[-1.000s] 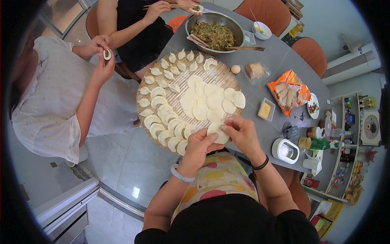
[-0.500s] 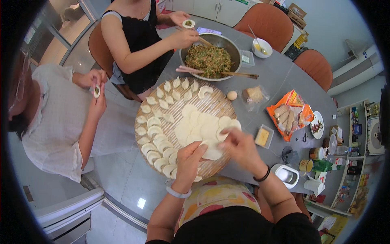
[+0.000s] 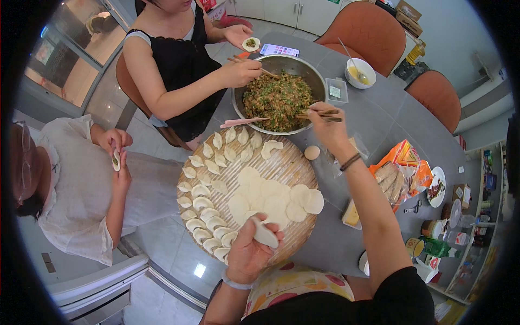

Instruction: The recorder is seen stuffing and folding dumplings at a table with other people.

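My left hand (image 3: 251,244) holds a round dumpling wrapper (image 3: 265,233) in its curled fingers, low over the near edge of the round woven tray (image 3: 295,238). Out at the right rim of the large metal bowl (image 3: 319,73), my right hand (image 3: 329,128) is closed on a pair of wooden chopsticks (image 3: 333,115). Their front ends reach into the chopped green and brown filling (image 3: 276,100). On the tray lie overlapping flat wrappers (image 3: 265,195), with rows of folded dumplings (image 3: 208,215) along its left and far sides.
Across the table a person (image 3: 173,70) holds a filled wrapper and chopsticks at the bowl. Another person (image 3: 86,168) pinches a dumpling at the left. An egg (image 3: 312,152), an orange bag (image 3: 401,176), a white bowl (image 3: 361,73) and a phone (image 3: 279,50) lie on the grey table.
My left hand has lifted a wrapper off the pile and drawn it nearer. My right hand has left the wrappers, reached forward to the bowl and taken hold of the chopsticks.
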`<control>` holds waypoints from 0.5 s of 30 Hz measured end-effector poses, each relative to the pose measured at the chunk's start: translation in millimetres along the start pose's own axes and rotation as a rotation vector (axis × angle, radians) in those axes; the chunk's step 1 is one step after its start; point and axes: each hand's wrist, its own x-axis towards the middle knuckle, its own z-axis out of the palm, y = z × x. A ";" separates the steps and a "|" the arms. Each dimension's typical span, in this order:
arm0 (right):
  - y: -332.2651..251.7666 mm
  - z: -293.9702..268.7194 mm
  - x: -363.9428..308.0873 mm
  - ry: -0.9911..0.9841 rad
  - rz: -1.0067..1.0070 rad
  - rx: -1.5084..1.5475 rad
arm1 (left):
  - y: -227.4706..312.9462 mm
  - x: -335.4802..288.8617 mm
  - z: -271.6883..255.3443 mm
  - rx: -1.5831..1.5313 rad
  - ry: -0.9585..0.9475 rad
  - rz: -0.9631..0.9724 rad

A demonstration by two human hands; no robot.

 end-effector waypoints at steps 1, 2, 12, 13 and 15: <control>-14.1 -9.9 1.8 -0.042 0.080 0.045 | -0.4 5.7 5.0 -0.007 0.006 0.010; -26.0 -19.0 3.7 -0.083 0.161 0.087 | -0.6 12.8 14.2 0.251 0.172 0.046; -10.9 -34.5 14.1 -0.265 0.247 0.299 | 1.3 48.3 11.8 0.492 0.328 -0.022; -6.0 -32.6 14.6 -0.273 0.253 0.317 | 1.2 50.6 10.9 0.491 0.334 -0.022; -1.5 -31.5 15.5 -0.280 0.264 0.334 | 1.1 54.9 8.9 0.491 0.339 -0.041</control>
